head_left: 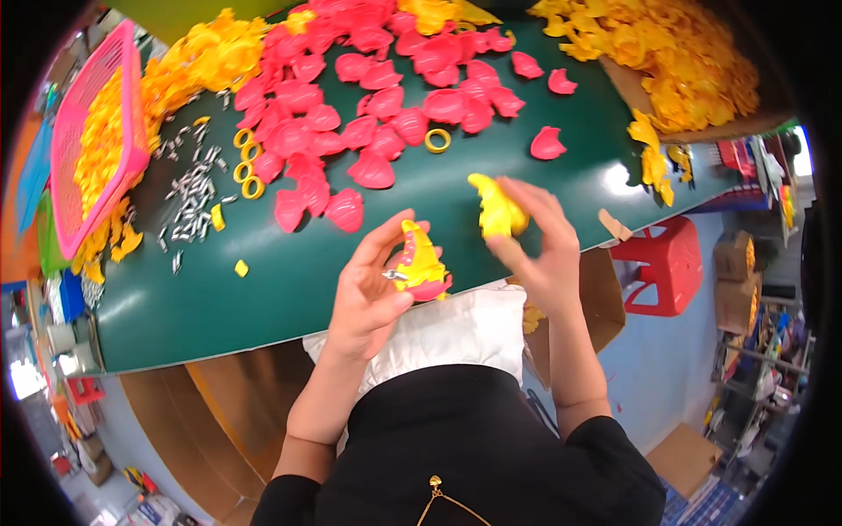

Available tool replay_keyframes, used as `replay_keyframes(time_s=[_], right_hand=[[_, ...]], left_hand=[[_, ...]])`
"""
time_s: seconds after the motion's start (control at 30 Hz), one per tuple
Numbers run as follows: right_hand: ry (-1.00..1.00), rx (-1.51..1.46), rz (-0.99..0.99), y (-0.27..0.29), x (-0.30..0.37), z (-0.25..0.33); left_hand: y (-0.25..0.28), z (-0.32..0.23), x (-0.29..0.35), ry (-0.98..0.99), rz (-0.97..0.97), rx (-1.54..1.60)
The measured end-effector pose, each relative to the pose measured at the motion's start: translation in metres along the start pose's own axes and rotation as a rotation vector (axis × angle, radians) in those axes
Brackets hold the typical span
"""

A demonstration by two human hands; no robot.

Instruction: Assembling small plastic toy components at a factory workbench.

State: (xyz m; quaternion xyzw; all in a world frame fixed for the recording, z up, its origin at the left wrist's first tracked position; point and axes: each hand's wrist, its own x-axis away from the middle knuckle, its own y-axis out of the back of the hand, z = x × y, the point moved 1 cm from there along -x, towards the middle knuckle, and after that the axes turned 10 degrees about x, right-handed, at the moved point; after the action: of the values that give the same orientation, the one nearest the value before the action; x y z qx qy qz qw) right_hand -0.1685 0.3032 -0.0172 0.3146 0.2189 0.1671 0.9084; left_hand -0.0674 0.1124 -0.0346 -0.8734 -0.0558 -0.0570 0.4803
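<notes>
Above the front edge of the green table, my left hand [358, 296] is closed on a partly assembled yellow plastic toy part [424, 261]. Pink plastic shows inside and along the bottom of it, and a small silver metal pin [394, 275] sticks out at its side. To the right, my right hand [551, 247] grips a yellow plastic shell [495, 209] between thumb and fingers. The two pieces are apart. My right fingers cover the far side of the shell.
Pink plastic shells [377, 131] lie heaped across the table [298, 302]. Metal pins [193, 197] and yellow rings [248, 165] lie at left, near a pink basket [136, 131] of yellow parts. A box of yellow pieces [675, 70] stands far right; a red stool [662, 263] stands below.
</notes>
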Motion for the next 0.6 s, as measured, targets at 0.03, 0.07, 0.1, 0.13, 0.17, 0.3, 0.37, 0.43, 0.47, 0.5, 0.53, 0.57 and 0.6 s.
replay_keyframes(time_s=[0.03, 0.07, 0.1, 0.13, 0.17, 0.3, 0.37, 0.43, 0.47, 0.5, 0.53, 0.57, 0.6], right_hand=[[-0.009, -0.234, 0.026, -0.005, 0.005, 0.015], [0.009, -0.27, 0.075, -0.01, 0.009, 0.026], [0.027, -0.305, 0.124, -0.014, 0.012, 0.036], [0.043, -0.23, 0.132, -0.017, 0.013, 0.043], [0.043, -0.24, 0.134, -0.021, 0.014, 0.045], [0.043, -0.25, 0.109, -0.032, 0.017, 0.045], [0.074, -0.27, 0.085, -0.033, 0.017, 0.044], [0.053, -0.296, 0.102, -0.033, 0.017, 0.044], [0.037, -0.324, 0.116, -0.034, 0.017, 0.044], [0.034, -0.324, 0.118, -0.034, 0.017, 0.044], [0.021, -0.378, 0.144, -0.035, 0.018, 0.042], [0.004, -0.431, 0.169, -0.036, 0.019, 0.041], [-0.001, -0.432, 0.169, -0.035, 0.019, 0.043]], left_hand=[[0.001, 0.003, 0.001, -0.01, -0.017, -0.01], [0.002, 0.004, 0.001, -0.068, 0.008, -0.041], [0.003, 0.004, 0.002, -0.125, 0.035, -0.073], [0.003, 0.002, 0.006, -0.1, 0.042, -0.061], [0.003, 0.002, 0.006, -0.101, 0.035, -0.068], [0.004, -0.001, 0.007, -0.121, 0.066, -0.11], [0.005, -0.001, 0.006, -0.117, 0.072, -0.117], [0.006, -0.001, 0.005, -0.118, 0.093, -0.112], [0.006, -0.001, 0.005, -0.116, 0.091, -0.11], [0.004, -0.002, 0.004, -0.111, 0.093, -0.101], [0.003, -0.002, 0.004, -0.105, 0.096, -0.093], [0.004, -0.002, 0.003, -0.1, 0.094, -0.092], [0.006, -0.002, 0.002, -0.097, 0.092, -0.104]])
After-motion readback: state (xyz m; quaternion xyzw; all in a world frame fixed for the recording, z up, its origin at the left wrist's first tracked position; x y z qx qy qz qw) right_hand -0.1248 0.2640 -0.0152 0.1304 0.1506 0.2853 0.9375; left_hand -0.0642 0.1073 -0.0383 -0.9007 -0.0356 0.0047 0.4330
